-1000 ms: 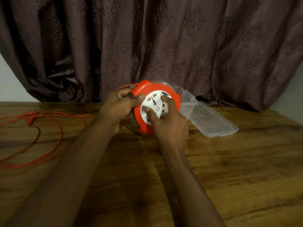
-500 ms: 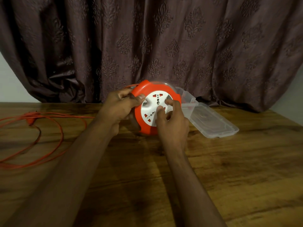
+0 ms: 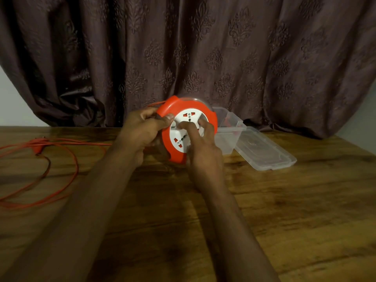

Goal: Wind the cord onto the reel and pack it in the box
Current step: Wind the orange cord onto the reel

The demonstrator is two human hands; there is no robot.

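Head view is showing the orange cord (image 3: 61,159) lying in loose loops on the bench (image 3: 284,210) at left; the left hand (image 3: 142,131) is gripping the upright reel (image 3: 189,131) by its rim, the right hand (image 3: 201,145) is pinching its white hub, and the clear box (image 3: 230,131) is sitting open just behind.

No lettering, brand or number can be read anywhere; the round orange plastic reel (image 3: 188,132) shows only socket holes on its white face, with no legible marking.
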